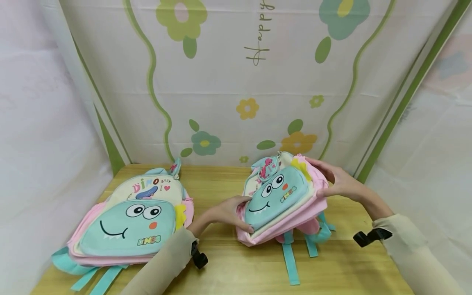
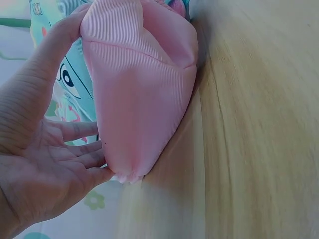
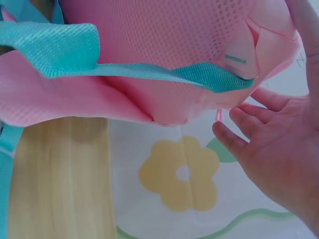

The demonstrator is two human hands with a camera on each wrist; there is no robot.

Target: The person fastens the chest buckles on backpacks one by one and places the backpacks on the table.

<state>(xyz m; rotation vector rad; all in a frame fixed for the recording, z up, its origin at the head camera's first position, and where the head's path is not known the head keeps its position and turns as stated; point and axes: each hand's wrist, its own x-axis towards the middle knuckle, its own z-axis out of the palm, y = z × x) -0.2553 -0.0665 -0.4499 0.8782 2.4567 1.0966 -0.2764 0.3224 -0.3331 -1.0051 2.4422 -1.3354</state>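
A small pink and light-blue dinosaur backpack [image 1: 282, 196] is tilted on the right half of the table, its right side raised. My left hand [image 1: 230, 211] grips its lower left side, the thumb near the front bottom edge. At the upper right side, my right hand [image 1: 343, 182] holds the pink edge with fingers towards the top and thumb lower down. The left wrist view shows the pink side panel [image 2: 134, 94] near the wood. Turquoise straps [image 3: 134, 72] and the pink mesh back [image 3: 164, 35] appear in the right wrist view.
A second, similar dinosaur backpack [image 1: 129, 225] lies face up at the left of the wooden table [image 1: 228, 266], beside my left forearm. Behind the table hangs a white cloth [image 1: 221, 78] printed with flowers. White cloth walls stand on both sides.
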